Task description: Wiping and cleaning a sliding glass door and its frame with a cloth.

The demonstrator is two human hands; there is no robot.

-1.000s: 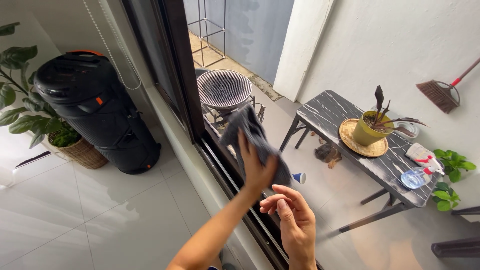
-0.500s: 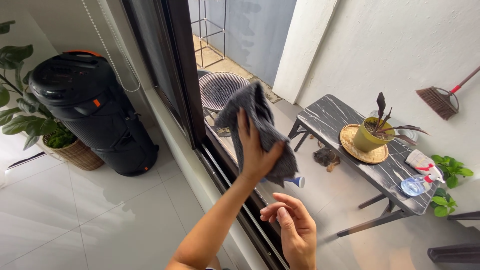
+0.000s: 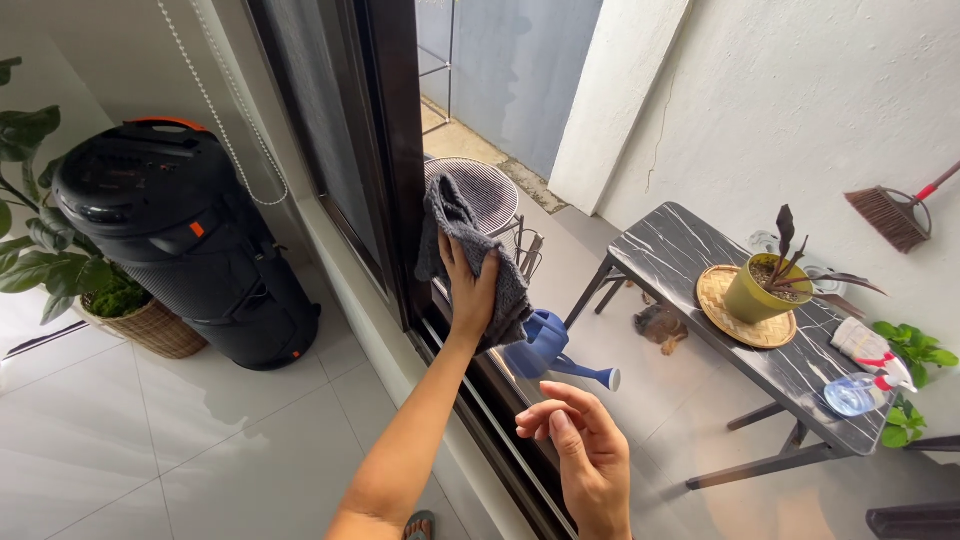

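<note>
My left hand presses a grey cloth flat against the glass of a dark-framed window, close to the upright frame bar. The cloth bunches up above my fingers and hangs below my palm. My right hand hovers lower and nearer to me, fingers loosely curled and apart, holding nothing and touching nothing. Behind the glass, just past my left hand, a blue watering can stands on the patio floor.
Indoors on the left stand a large black cylindrical speaker and a potted plant in a wicker basket. Outside are a round wire table, a marble-look table with a yellow plant pot and spray bottle, and a broom.
My left hand has slid the cloth up and to the left along the glass, toward the frame bar. The right hand stays low, and the blue watering can now shows below the cloth.
</note>
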